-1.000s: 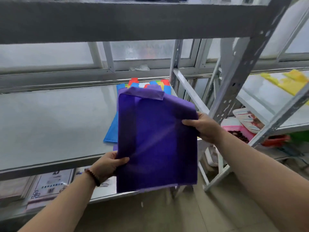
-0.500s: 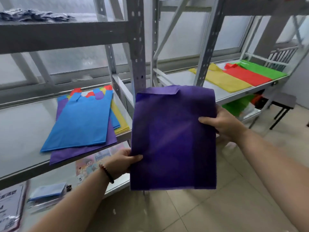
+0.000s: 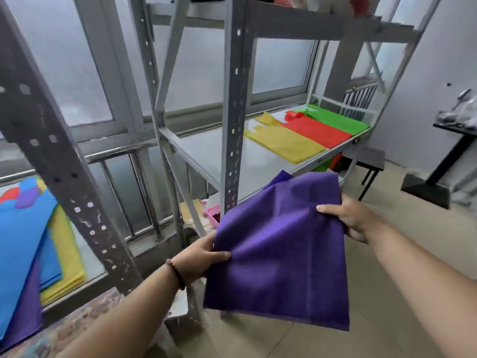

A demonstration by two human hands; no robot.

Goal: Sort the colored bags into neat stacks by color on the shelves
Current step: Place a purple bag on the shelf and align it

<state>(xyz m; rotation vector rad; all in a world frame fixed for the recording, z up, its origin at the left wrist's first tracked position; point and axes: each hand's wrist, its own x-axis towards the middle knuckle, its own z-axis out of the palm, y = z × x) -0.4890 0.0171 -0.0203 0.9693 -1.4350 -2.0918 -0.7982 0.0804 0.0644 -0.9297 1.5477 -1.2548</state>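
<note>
Carrying the purple bag point(image 3: 281, 249) in mid-air before the shelf point(image 3: 206, 151), left hand point(image 3: 198, 257) and right hand point(image 3: 353, 218) pinching its side edges, apparently to lay it flat left of the yellow stack point(image 3: 284, 143).

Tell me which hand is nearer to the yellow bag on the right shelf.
The right hand. It grips the purple bag at its right edge, just below the yellow bag. The left hand grips the bag's left edge, lower and farther left.
</note>
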